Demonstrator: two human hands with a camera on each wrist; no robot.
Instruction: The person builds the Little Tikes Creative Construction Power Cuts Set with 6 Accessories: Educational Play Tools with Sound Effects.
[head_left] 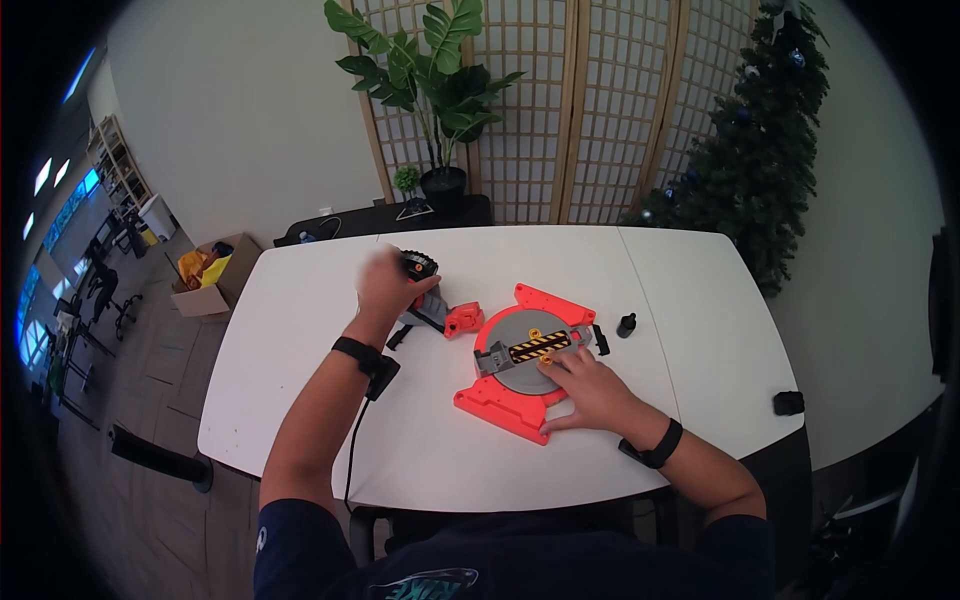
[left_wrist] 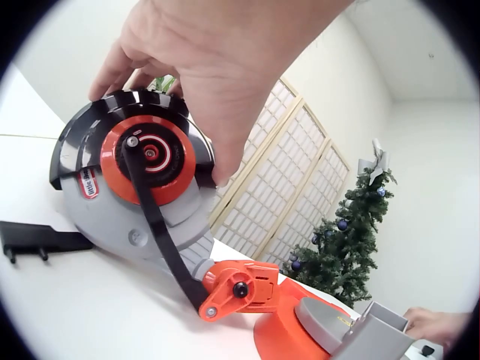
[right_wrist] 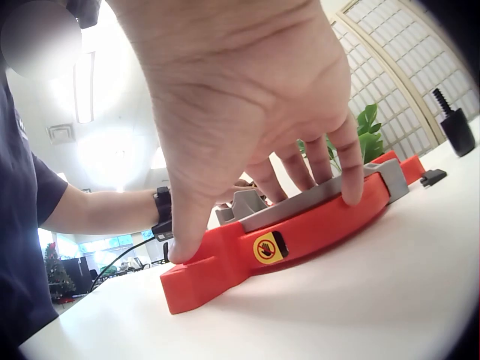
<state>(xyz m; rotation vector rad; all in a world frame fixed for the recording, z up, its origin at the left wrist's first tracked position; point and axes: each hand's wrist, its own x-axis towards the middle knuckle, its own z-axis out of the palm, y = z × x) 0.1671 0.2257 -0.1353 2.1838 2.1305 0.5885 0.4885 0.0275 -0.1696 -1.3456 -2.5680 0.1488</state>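
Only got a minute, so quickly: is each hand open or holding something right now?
Left hand: holding the toy saw.
Right hand: open, resting on the red base.

Toy saw base point(head_left: 500, 410): orange-red; turntable point(head_left: 500, 335) grey; strip point(head_left: 540, 347) with black-and-yellow diagonal stripes. Saw head point(left_wrist: 112, 217): grey body, black guard point(left_wrist: 81, 136), orange-red disc point(left_wrist: 116, 180) with black centre, red label point(left_wrist: 88, 184) with white lettering, black link arm point(left_wrist: 161, 229), orange-red hinge block point(left_wrist: 225, 277). Base sticker point(right_wrist: 268, 248): yellow, red prohibition ring, dark symbol. Screw point(right_wrist: 459, 133): all black. Worktop point(head_left: 300, 350): plain white.
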